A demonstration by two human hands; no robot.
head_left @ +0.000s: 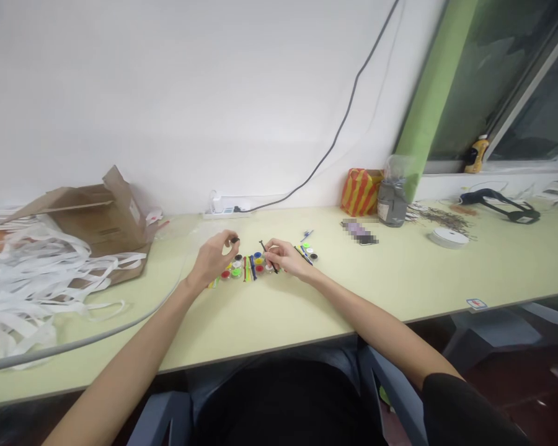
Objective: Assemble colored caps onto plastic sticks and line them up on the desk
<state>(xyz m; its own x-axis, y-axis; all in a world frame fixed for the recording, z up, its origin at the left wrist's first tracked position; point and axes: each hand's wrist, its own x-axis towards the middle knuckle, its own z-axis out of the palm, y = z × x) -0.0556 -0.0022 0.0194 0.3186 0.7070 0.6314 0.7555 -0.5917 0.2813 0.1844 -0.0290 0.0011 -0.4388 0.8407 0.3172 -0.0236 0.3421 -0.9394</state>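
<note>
My left hand (212, 257) is raised a little over the pale green table (270, 310), pinching a small black cap (234, 240) between thumb and fingertips. My right hand (283, 256) grips a thin dark paintbrush (264, 248) that points up and to the left. Between and under the hands lies a strip of small paint pots (244, 267) in red, green, yellow, blue and black. A second short strip of pots (309, 251) and a blue brush (306, 235) lie just right of my right hand.
A torn cardboard box (97, 220) and a heap of white plastic straps (28, 272) fill the left. At the back are a power strip (225, 207) with a dark cable, a striped orange bag (360, 191), a grey pouch (392, 203) and a white tape roll (449, 237).
</note>
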